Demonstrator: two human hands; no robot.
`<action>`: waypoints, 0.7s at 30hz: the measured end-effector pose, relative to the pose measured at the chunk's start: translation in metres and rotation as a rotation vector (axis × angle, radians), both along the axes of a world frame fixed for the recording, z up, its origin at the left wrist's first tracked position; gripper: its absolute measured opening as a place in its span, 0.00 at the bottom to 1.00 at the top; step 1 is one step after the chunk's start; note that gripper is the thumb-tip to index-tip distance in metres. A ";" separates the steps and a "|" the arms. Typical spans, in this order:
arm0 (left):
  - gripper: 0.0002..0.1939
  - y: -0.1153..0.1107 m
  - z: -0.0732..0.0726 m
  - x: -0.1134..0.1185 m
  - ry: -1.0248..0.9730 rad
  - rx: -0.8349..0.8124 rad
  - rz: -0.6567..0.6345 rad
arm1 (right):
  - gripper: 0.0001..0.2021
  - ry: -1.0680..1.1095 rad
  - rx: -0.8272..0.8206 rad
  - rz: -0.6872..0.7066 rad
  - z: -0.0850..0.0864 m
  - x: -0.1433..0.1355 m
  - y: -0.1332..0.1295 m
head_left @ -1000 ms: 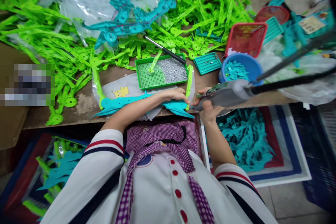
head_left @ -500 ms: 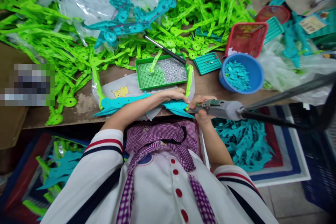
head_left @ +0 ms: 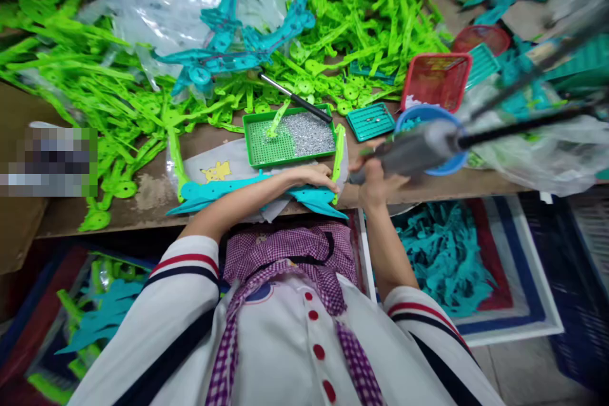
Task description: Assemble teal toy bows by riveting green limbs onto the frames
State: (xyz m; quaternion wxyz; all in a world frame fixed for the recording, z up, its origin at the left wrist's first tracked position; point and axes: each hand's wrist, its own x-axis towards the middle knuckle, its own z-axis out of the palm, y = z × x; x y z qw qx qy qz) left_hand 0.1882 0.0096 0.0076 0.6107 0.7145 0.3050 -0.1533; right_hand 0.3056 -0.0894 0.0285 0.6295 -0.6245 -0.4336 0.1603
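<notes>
My left hand [head_left: 314, 177] grips the right end of a long turquoise plastic piece [head_left: 219, 193] at the table's front edge. Upright green arms [head_left: 339, 155] stand at both ends of that piece. In my right hand [head_left: 375, 181] is a grey power screwdriver [head_left: 413, 149], blurred by motion, its tip pointing left near the right joint. Behind the piece lies a green tray [head_left: 271, 139] of small silver screws, with a black-handled rod [head_left: 304, 104] across its corner.
Green parts [head_left: 95, 76] are heaped along the back and left. On the right are a blue bucket [head_left: 447, 168], a red basket [head_left: 435, 79] and a small teal tray [head_left: 368, 120]. Below the table, a crate holds turquoise pieces [head_left: 442, 260]. The tool's cable runs off right.
My right hand has raised the screwdriver and drawn it slightly away from the joint, so it now overlaps the blue bucket. My left hand stays on the turquoise piece.
</notes>
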 end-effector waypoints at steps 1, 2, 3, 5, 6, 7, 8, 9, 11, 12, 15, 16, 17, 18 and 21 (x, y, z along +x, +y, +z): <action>0.18 0.001 0.002 0.000 -0.004 0.035 -0.029 | 0.32 -0.010 0.028 -0.043 0.007 0.003 0.013; 0.18 0.000 0.004 -0.001 -0.016 0.068 -0.058 | 0.30 -0.033 0.031 -0.053 0.014 0.005 0.025; 0.19 -0.001 0.007 -0.003 -0.031 0.109 -0.081 | 0.29 -0.063 0.016 -0.042 0.021 0.006 0.035; 0.21 -0.006 0.014 -0.010 -0.066 0.243 -0.102 | 0.29 -0.122 -0.027 0.002 0.030 0.007 0.047; 0.22 -0.011 0.016 -0.015 -0.088 0.337 -0.096 | 0.29 -0.147 -0.040 0.011 0.033 0.007 0.050; 0.24 -0.016 0.018 -0.021 -0.114 0.437 -0.083 | 0.29 -0.171 -0.045 0.014 0.036 0.006 0.051; 0.28 -0.023 0.020 -0.028 -0.143 0.532 -0.066 | 0.30 -0.196 -0.044 0.013 0.037 0.005 0.052; 0.32 -0.029 0.020 -0.035 -0.172 0.606 -0.053 | 0.30 -0.224 -0.037 0.014 0.039 0.004 0.054; 0.44 -0.043 0.017 -0.050 -0.215 0.683 -0.063 | 0.31 -0.277 -0.014 0.028 0.042 0.002 0.058; 0.49 -0.048 0.015 -0.056 -0.223 0.696 -0.089 | 0.30 -0.296 -0.004 0.042 0.043 0.002 0.061; 0.57 -0.058 0.005 -0.068 -0.223 0.727 -0.181 | 0.29 -0.308 0.012 0.100 0.048 0.001 0.072; 0.57 -0.059 0.003 -0.069 -0.218 0.744 -0.197 | 0.29 -0.301 0.012 0.120 0.050 0.001 0.076; 0.55 -0.060 0.001 -0.070 -0.214 0.760 -0.202 | 0.29 -0.292 0.010 0.141 0.051 0.000 0.079; 0.53 -0.061 -0.001 -0.070 -0.209 0.774 -0.200 | 0.29 -0.281 0.004 0.163 0.051 -0.001 0.082; 0.45 -0.063 -0.001 -0.069 -0.206 0.789 -0.190 | 0.29 -0.251 -0.017 0.254 0.054 -0.006 0.090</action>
